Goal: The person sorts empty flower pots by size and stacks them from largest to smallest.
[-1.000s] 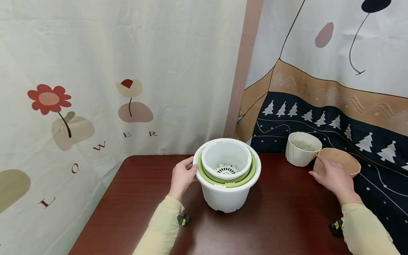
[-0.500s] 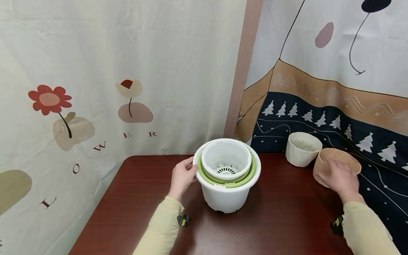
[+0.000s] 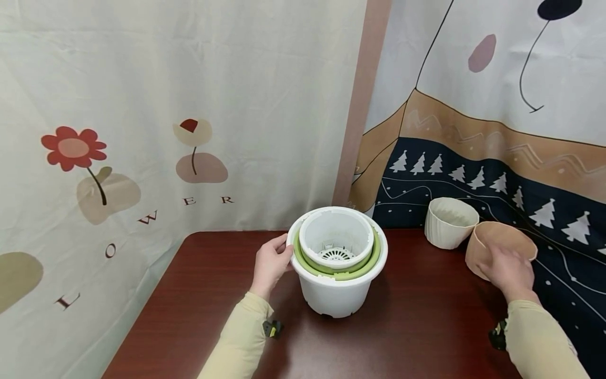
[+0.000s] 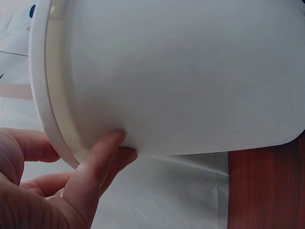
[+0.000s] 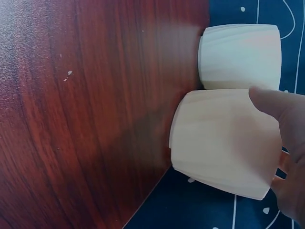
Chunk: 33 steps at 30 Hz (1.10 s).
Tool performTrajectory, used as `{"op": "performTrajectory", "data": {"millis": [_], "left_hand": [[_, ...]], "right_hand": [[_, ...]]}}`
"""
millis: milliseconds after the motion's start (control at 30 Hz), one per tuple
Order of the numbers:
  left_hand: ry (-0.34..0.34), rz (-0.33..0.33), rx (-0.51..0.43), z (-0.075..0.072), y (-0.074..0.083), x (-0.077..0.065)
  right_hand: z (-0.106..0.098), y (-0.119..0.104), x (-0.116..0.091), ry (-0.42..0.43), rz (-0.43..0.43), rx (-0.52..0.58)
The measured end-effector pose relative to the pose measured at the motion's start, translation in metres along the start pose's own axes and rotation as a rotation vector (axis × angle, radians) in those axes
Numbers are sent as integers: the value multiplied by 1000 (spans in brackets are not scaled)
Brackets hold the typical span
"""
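Observation:
A large white plastic flowerpot stands upright on the table. Nested in it are a green pot and a smaller white pot with a slotted bottom. My left hand pinches the big pot's rim at its left side, fingers under the lip against the outer wall, as the left wrist view shows. At the right, my right hand holds a peach-coloured pot near its rim. The thumb lies on its outer wall; the other fingers are mostly hidden. Beside that pot stands a cream ribbed pot.
The dark red wooden table carries all the pots. Behind it hangs a pale curtain with flower prints. A dark blue printed cloth hangs along the right edge, close to the peach and cream pots.
My right hand has moved from the peach pot's near left side further right, over its rim, and now grips it. The left hand and the nested pots have stayed in place.

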<state>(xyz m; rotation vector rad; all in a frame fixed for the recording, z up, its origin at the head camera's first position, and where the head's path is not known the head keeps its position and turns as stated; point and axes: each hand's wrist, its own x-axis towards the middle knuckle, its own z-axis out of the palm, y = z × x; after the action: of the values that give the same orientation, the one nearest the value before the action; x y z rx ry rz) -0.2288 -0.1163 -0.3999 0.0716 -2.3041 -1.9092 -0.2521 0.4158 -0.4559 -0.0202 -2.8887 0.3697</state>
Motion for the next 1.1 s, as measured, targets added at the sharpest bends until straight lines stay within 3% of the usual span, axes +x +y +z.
{"op": "performTrajectory", "data": {"millis": [500,1100], "left_hand": [[-5,3,1,0,-4,1],[1,8,13,0,-4,2]], "right_hand": [[3,1,-6,36,81,-34],[0,-9,-20,88,57,6]]}}
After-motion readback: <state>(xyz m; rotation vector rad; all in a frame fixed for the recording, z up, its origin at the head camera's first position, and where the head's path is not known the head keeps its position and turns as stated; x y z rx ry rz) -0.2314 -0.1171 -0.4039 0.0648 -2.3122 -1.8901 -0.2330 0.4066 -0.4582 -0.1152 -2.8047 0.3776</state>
